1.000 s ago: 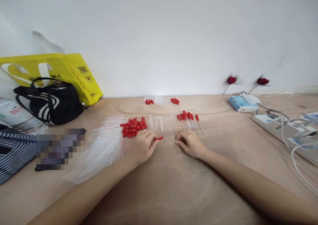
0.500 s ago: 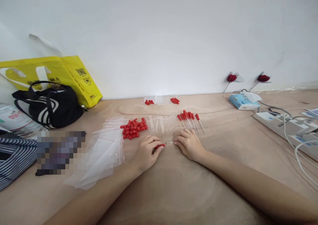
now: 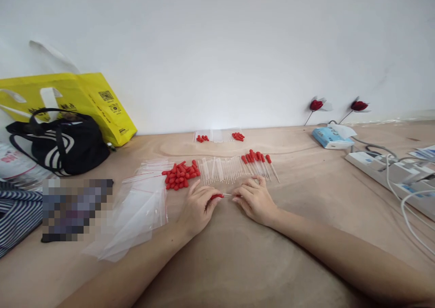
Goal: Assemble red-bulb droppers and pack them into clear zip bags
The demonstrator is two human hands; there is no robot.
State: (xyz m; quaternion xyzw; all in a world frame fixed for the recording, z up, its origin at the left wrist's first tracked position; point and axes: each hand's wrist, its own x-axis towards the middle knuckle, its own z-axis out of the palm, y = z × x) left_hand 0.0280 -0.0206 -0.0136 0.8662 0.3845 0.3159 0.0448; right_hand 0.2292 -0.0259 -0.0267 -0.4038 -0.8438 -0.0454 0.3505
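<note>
My left hand (image 3: pixel 200 206) pinches a red rubber dropper bulb (image 3: pixel 217 196), its open end facing right. My right hand (image 3: pixel 255 200) is closed on a thin clear glass dropper tube (image 3: pixel 227 194), whose left end meets the mouth of the bulb. How deep the tube sits in it I cannot tell. Just beyond my hands lies a row of bare glass tubes (image 3: pixel 220 169). At its right end are several droppers with red bulbs fitted (image 3: pixel 258 157). A heap of loose red bulbs (image 3: pixel 178 176) lies beyond my left hand.
Clear zip bags (image 3: pixel 139 212) lie left of my left arm. Near the wall, bagged droppers (image 3: pixel 219 135) show red bulbs. A yellow bag (image 3: pixel 115 117) and black bag (image 3: pixel 81 149) stand at left. A tissue pack (image 3: pixel 331 138) and power strips with cables (image 3: pixel 370 165) sit at right.
My hands have come closer together. The gap between the glass tube and the red bulb has closed, and the tube's end now meets the bulb. The view has shifted slightly.
</note>
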